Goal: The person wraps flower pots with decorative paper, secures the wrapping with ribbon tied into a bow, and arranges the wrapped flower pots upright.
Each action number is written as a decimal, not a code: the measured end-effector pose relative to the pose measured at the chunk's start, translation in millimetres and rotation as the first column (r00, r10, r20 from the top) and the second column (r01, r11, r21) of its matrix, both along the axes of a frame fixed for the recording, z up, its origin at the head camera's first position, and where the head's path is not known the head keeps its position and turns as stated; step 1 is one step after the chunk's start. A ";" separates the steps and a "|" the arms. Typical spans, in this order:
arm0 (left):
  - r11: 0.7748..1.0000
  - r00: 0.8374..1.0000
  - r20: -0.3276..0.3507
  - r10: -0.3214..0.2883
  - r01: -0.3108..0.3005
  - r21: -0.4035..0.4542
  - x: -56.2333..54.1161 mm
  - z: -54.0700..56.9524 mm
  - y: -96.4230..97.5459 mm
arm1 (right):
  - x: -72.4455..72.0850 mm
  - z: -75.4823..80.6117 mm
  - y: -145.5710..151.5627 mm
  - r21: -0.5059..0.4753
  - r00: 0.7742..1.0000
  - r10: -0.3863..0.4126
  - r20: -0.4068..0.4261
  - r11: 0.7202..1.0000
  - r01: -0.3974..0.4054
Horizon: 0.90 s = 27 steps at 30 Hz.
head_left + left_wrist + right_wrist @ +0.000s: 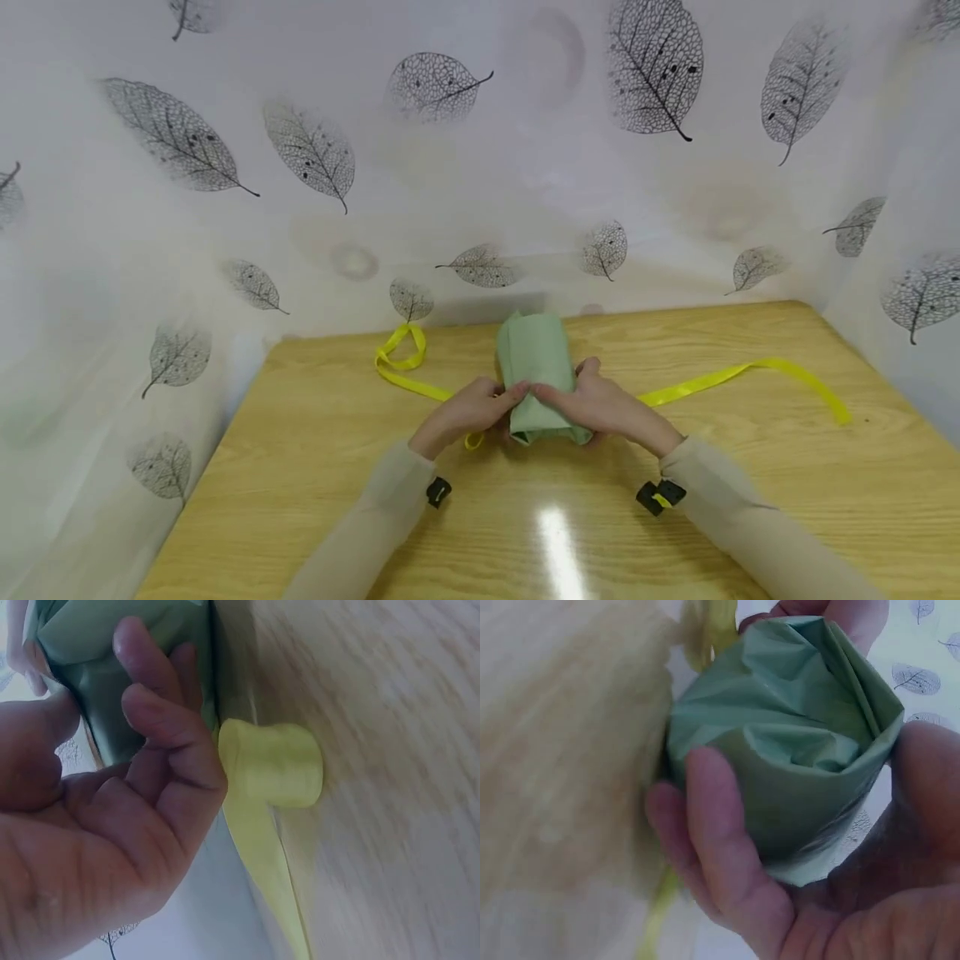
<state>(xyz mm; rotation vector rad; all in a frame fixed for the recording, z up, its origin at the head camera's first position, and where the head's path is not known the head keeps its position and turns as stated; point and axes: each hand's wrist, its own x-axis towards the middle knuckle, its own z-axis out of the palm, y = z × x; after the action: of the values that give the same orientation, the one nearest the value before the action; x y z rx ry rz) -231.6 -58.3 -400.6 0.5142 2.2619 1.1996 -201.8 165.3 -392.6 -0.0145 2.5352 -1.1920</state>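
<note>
Bundle (536,350) clamped in fingers of left hand (474,407) and right hand (602,402), yellow ribbon (697,386) out at 10 and 3 o'clock; folds could spring open if grip eases.

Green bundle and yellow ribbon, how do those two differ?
The green bundle is thick and bulky; the yellow ribbon is a thin, flat strip. The left hand and right hand hold the bundle, while the ribbon trails out on either side. Both show in all three views.

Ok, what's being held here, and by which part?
The green wrapped bundle, held by opposite sides toward its near end: left hand on its left, right hand on its right.
</note>
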 end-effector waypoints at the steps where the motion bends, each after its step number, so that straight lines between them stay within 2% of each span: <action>1: 1.000 1.000 -0.005 -0.004 0.004 -0.003 0.1 -0.4 -0.3 | 0.0 1.2 -0.7 0.016 1.000 0.008 -0.021 1.000 -0.008; 6: 1.000 1.000 -0.016 -0.016 0.016 -0.014 -1.7 -2.1 -2.0 | -1.2 6.8 -4.4 0.091 0.997 0.024 -0.080 0.996 -0.016; 12: 0.999 0.999 -0.030 -0.029 0.028 -0.017 -3.5 -2.5 -6.5 | -1.1 6.5 -8.1 0.059 0.999 0.029 -0.026 0.998 -0.028; 15: 1.000 0.999 -0.034 -0.004 0.003 -0.028 -5.7 0.0 -15.6 | -1.8 5.2 -9.7 0.047 1.000 0.016 -0.007 0.999 -0.016; 18: 0.996 0.996 -0.061 0.058 -0.062 -0.057 -9.7 3.5 -31.5 | -2.3 4.3 -9.5 0.040 1.000 0.007 0.004 0.999 -0.008; 21: 0.980 0.981 -0.125 0.147 -0.162 -0.116 -15.9 5.8 -52.9 | -2.1 4.2 -8.7 0.028 1.000 0.011 0.005 1.000 -0.011; 24: 0.947 0.954 -0.218 0.206 -0.251 -0.203 -22.0 5.0 -75.5 | -2.9 3.9 -7.6 0.023 1.000 0.018 -0.001 1.000 -0.018; 27: 0.902 0.926 -0.302 0.225 -0.315 -0.295 -25.0 0.8 -92.5 | -3.4 3.0 -6.8 0.024 1.000 0.026 -0.005 0.999 -0.026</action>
<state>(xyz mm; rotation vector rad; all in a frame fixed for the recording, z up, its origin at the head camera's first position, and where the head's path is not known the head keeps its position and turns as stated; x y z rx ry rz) -256.5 -150.8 -399.8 0.2350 2.7703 0.8695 -205.3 158.6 -389.6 -0.0443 2.5457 -1.1537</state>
